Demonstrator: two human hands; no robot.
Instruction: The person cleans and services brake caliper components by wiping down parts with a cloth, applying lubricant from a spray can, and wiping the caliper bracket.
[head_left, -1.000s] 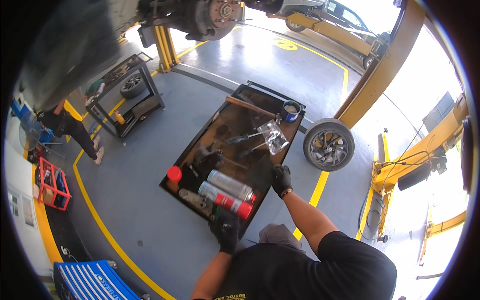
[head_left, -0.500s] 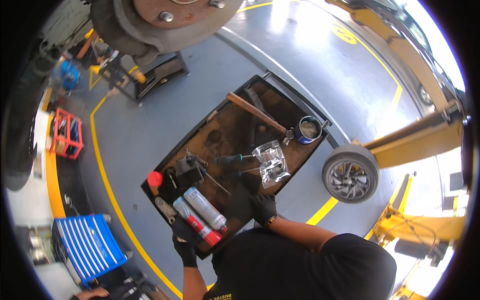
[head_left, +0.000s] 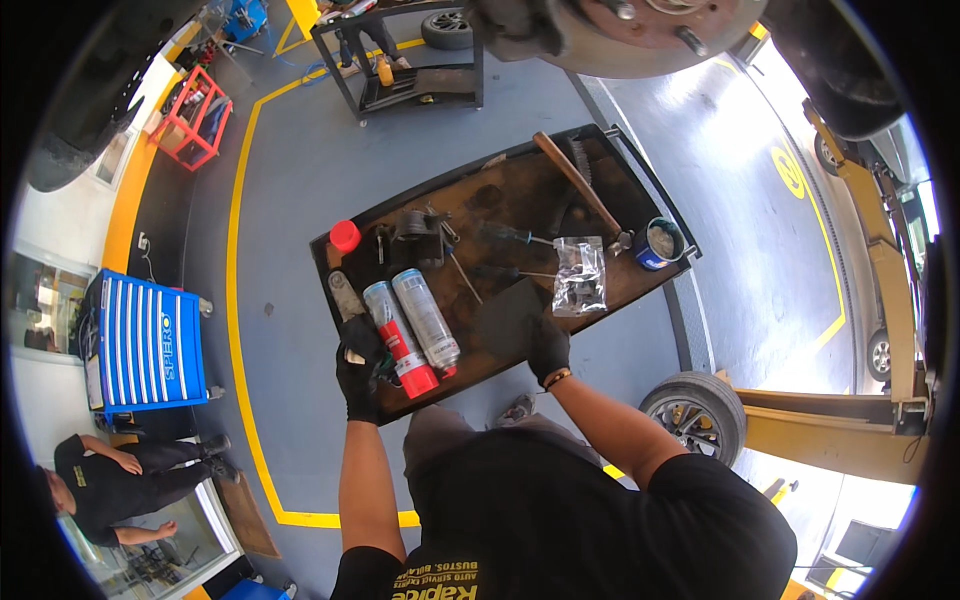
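My left hand [head_left: 357, 382], in a black glove, is closed at the near left corner of the workbench cart. It is at a dark piece [head_left: 362, 338] with a small beige edge, whose kind I cannot make out. Beside it lie two spray cans, one with a red lower part [head_left: 402, 345] and one silver-blue [head_left: 426, 318]. At the near edge my gloved right hand [head_left: 547, 348] is closed on the edge of a dark flat sheet [head_left: 512, 318]. A clear plastic bag [head_left: 580, 275] of small parts and two screwdrivers [head_left: 515, 234] lie beyond it.
On the cart [head_left: 470, 180] lie a wooden-handled hammer [head_left: 577, 182], an open tin [head_left: 660, 243], a red cap [head_left: 344, 236] and a dark caliper-like part [head_left: 417, 240]. A brake disc [head_left: 650, 35] hangs overhead. Right stands a wheel [head_left: 695, 415]; left, a blue tool chest [head_left: 150, 345] and another person [head_left: 130, 485].
My view has turned, so the cart sits higher and more level. Both hands stay at its near edge. The dark sheet at my right hand shows more plainly, and another person has come into view.
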